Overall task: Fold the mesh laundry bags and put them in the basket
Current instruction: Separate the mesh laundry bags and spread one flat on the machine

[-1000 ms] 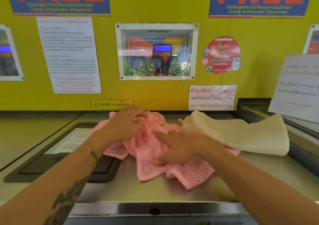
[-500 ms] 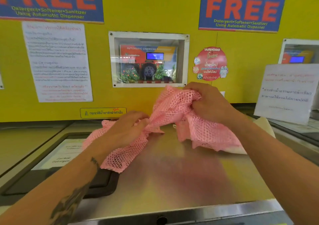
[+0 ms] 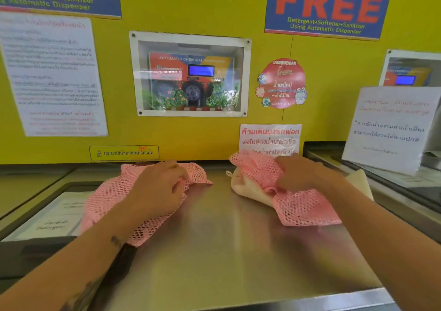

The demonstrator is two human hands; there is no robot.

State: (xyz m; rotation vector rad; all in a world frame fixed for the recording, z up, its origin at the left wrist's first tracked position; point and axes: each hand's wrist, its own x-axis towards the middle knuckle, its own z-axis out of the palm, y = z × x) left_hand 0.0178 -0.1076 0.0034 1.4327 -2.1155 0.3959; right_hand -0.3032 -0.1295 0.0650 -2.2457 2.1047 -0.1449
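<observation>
Two pink mesh laundry bags lie apart on the steel machine top (image 3: 222,244). The left pink mesh bag (image 3: 107,201) is bunched under my left hand (image 3: 157,189), whose fingers curl into its upper edge. My right hand (image 3: 298,174) grips the right pink mesh bag (image 3: 303,208), which rests crumpled on top of a cream mesh bag (image 3: 248,189) near the back wall. The cream bag's far end shows behind my right wrist. No basket is in view.
A dark detergent lid with a paper label (image 3: 47,217) is set into the top at the left. The yellow wall panel (image 3: 210,131) stands close behind the bags. A loose paper notice (image 3: 389,129) leans at the right, over the neighbouring machine.
The pink mesh, bunched in one heap a second ago, was lifted and pulled apart. My right hand carried its piece rightward and down onto the cream bag; my left hand stayed left.
</observation>
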